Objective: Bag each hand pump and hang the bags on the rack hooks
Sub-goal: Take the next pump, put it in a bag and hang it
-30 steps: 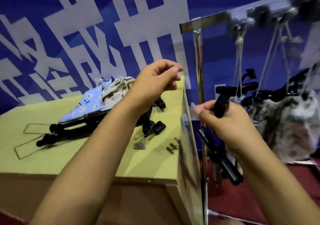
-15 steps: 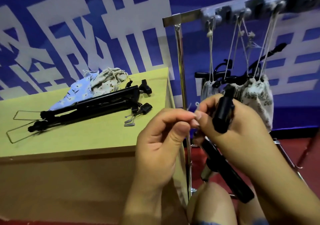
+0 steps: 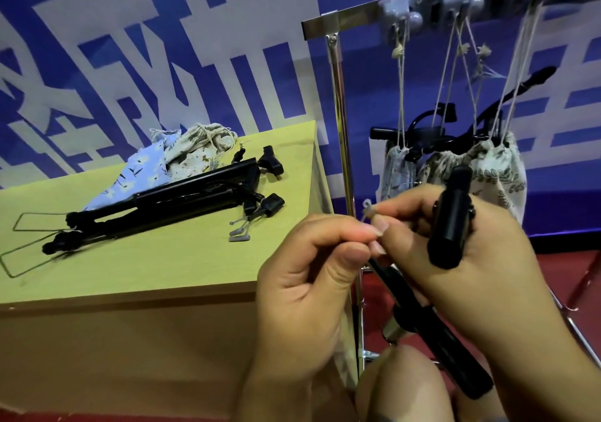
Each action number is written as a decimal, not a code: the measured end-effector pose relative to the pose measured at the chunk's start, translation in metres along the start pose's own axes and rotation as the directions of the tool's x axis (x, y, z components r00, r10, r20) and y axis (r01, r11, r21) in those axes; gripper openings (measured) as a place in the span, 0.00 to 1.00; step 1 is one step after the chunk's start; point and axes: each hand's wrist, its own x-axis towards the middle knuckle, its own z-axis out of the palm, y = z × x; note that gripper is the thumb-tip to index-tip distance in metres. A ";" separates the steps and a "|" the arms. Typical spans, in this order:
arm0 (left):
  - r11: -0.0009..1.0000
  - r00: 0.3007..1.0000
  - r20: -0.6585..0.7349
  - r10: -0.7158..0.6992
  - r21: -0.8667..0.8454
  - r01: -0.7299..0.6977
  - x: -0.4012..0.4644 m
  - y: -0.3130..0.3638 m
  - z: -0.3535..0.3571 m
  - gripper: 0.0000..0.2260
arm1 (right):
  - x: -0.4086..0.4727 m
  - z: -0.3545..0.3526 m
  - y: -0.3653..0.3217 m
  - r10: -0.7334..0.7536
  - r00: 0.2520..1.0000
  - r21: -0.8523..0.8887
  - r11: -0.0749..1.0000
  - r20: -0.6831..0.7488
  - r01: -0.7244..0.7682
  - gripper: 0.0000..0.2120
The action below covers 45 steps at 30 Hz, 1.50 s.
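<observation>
My right hand (image 3: 468, 259) grips a black hand pump (image 3: 450, 220) by its handle; the pump's barrel runs down past my wrist. My left hand (image 3: 312, 278) meets the right one and both pinch a small grey plastic piece (image 3: 369, 210) between fingertips. Two more black pumps (image 3: 169, 207) lie on the yellow table (image 3: 162, 269), beside folded cloth drawstring bags (image 3: 182, 158). On the right, filled bags (image 3: 455, 171) hang by cords from the rack hooks (image 3: 413, 18).
A chrome rack post (image 3: 341, 129) stands just right of the table edge. Small grey plastic nozzle parts (image 3: 240, 226) lie by the pumps. A blue wall with white lettering is behind. Red floor shows at lower right, and my knee (image 3: 400, 386) at the bottom.
My left hand dropped from above the table and joined the right hand at the pump. The view swung right and down, bringing the rack's hanging bags into clearer sight.
</observation>
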 end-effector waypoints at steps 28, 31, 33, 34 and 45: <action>0.993 0.992 -0.048 -0.117 -0.031 0.116 0.002 0.006 -0.003 0.06 | 0.000 -0.003 0.008 -0.179 0.981 -0.122 0.975 0.074 0.187 0.03; 0.973 0.990 0.130 -0.048 0.230 0.017 0.004 0.008 -0.016 0.06 | 0.002 -0.007 0.010 -0.222 0.969 -0.168 0.957 0.110 0.238 0.06; 0.959 0.981 0.183 -0.056 0.283 0.002 0.006 0.011 -0.023 0.07 | 0.003 -0.007 0.011 -0.211 0.968 -0.154 0.961 0.133 0.230 0.07; 0.961 0.981 0.183 -0.068 0.277 0.015 0.006 0.012 -0.025 0.07 | 0.002 -0.005 0.011 -0.210 0.967 -0.152 0.961 0.145 0.231 0.07; 0.983 0.987 0.106 -0.123 0.148 0.107 0.007 0.018 -0.017 0.07 | -0.002 0.006 0.016 -0.255 0.944 -0.112 0.953 0.210 0.282 0.08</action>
